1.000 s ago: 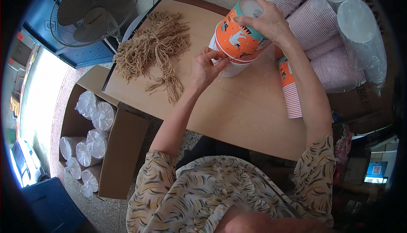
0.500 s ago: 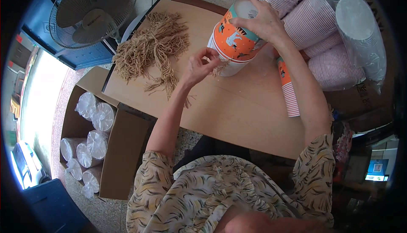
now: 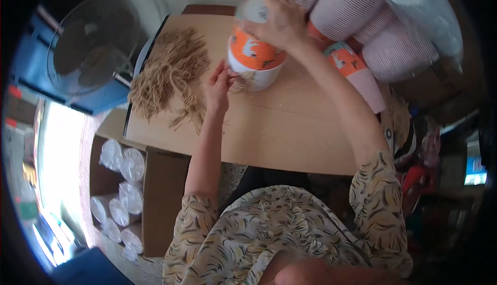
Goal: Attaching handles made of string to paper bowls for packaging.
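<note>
A stack of paper cups point(image 3: 257, 53), the top one orange and teal with a printed pattern, stands tilted on the table, its pale end up. My right hand point(image 3: 279, 20) is spread round the upper part of the stack, thumb on the near side. Low on the stack's left side, my left hand point(image 3: 220, 85) has its fingers pinched together. Thin tan strands point(image 3: 243, 81) run from its fingertips across the white lower cups; blur hides the exact grip. Left of this hand lies a loose heap of tan twine strands point(image 3: 171, 72).
Plastic-wrapped cup stacks point(image 3: 347, 5) fill the far right, with another orange-and-white cup stack point(image 3: 357, 75) lying in front. A fan point(image 3: 93, 52) stands at the far left. An open carton point(image 3: 165, 202) with bagged cups sits below the left edge of the wooden table point(image 3: 290, 145).
The whole view has shifted and blurred, so the cup stack and both hands appear further left. My hands keep their places on the stack, and more of the lying stack at right shows.
</note>
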Tool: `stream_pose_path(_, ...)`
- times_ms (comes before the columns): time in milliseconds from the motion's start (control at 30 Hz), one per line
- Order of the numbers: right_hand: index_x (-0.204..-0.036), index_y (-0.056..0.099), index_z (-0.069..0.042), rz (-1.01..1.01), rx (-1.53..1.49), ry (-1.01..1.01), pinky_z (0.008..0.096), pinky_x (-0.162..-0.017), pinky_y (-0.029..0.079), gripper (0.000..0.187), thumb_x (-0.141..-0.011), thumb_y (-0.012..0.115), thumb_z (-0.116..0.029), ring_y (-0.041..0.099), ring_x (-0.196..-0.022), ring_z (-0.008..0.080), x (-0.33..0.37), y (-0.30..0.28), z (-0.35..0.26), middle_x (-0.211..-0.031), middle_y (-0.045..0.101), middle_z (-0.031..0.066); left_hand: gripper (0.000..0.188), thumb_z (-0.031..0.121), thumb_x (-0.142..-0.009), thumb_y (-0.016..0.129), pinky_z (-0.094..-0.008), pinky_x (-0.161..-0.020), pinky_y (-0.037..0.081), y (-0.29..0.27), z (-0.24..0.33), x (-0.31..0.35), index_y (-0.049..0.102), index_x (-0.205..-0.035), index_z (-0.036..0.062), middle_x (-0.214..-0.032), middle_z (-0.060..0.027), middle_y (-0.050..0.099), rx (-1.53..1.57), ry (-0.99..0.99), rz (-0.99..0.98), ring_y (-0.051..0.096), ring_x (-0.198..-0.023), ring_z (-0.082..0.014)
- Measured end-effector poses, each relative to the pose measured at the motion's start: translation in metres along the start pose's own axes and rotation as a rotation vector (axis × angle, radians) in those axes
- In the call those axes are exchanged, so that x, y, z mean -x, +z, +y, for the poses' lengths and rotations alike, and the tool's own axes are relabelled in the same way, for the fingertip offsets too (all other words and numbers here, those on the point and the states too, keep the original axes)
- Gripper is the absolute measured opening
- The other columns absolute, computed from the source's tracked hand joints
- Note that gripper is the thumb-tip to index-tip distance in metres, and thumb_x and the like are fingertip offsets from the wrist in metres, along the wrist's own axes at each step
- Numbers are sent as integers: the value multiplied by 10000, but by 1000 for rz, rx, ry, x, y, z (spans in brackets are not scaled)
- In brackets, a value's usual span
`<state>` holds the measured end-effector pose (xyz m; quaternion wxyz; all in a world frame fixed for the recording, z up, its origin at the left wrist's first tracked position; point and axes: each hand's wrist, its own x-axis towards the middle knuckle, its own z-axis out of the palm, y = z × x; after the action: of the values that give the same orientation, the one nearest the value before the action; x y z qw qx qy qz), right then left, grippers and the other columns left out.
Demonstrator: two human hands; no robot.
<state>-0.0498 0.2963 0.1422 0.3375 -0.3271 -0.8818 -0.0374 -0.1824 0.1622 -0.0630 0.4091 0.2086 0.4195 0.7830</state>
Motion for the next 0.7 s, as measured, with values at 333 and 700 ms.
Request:
stream_pose_path(333,-1094,614,20,657,-260,222,377,-914,470,306,-817,724,-48,599,-1034,280,265,-106,74,-1117,607,150,164,181,-1008,617,-230,-649,523,52,-38,109,647,-1093,45,-858,-15,645,-543,68,-292,621,-729,-82)
stream_pose_path(700,-1272,594,-19,495,-1154,1115,327,-952,463,366,-1028,581,-292,553,-1114,133,339,-85,203,-1217,593,37,93,49,-843,669,-436,-715,545,301,-141,124,674,-930,16,-895,-172,660,-660,521,-738,658,-807,-371)
